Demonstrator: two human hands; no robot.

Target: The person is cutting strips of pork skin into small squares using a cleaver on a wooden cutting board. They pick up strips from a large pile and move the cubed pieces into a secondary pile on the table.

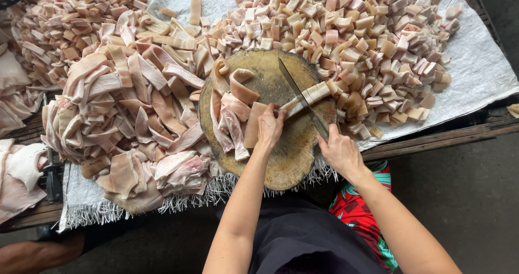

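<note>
Under my hands, a thick round wooden chopping block (pixel 281 155) with a worn, rough-edged face is sitting on a white woven sheet (pixel 476 68) whose frayed fringe is hanging over the near edge of a dark wooden bench (pixel 432 136). My left hand (pixel 269 127) is pressing down, fingers curled narrow, on a long pale pink strip of pork skin and fat (pixel 305 98) lying across the block. My right hand (pixel 339 150) is wrapping shut around the handle of a long dark-bladed knife (pixel 297 93), and the blade is crossing that strip just beyond my left fingertips. More strips (pixel 232 111) are waiting on the block beside my left hand, some curling upward. Further left of that hand, a big heap of uncut pink and cream strips (pixel 130 101) is spilling across the sheet. Beyond and to the right of my right hand, a wide mound of small cut cubes (pixel 351 30) is covering the cloth. Past the bench on my right, grey concrete floor (pixel 465 187) is showing. Close to my body, dark fabric (pixel 313 236) and a red and green patterned cloth (pixel 359 212) are lying below my forearms.
</note>
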